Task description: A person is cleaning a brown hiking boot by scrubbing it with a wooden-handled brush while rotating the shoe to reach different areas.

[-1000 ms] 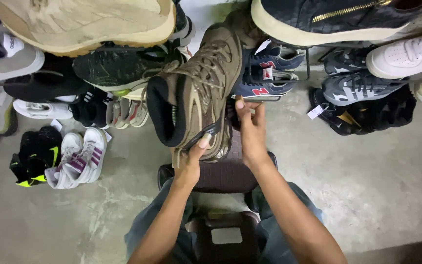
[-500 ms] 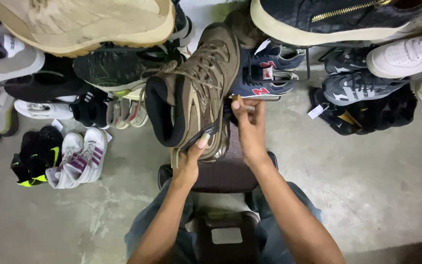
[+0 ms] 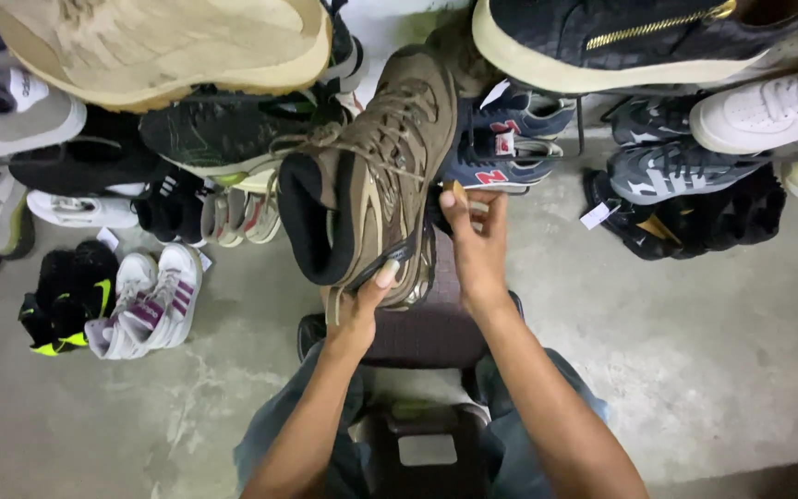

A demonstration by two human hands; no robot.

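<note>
Brown suede boot (image 3: 371, 176) is held off the floor (image 3: 676, 323), collar turned leftward. Left hand (image 3: 359, 310) grips its heel edge as support; right hand (image 3: 475, 242) pinches the sole side, steadying it.
</note>
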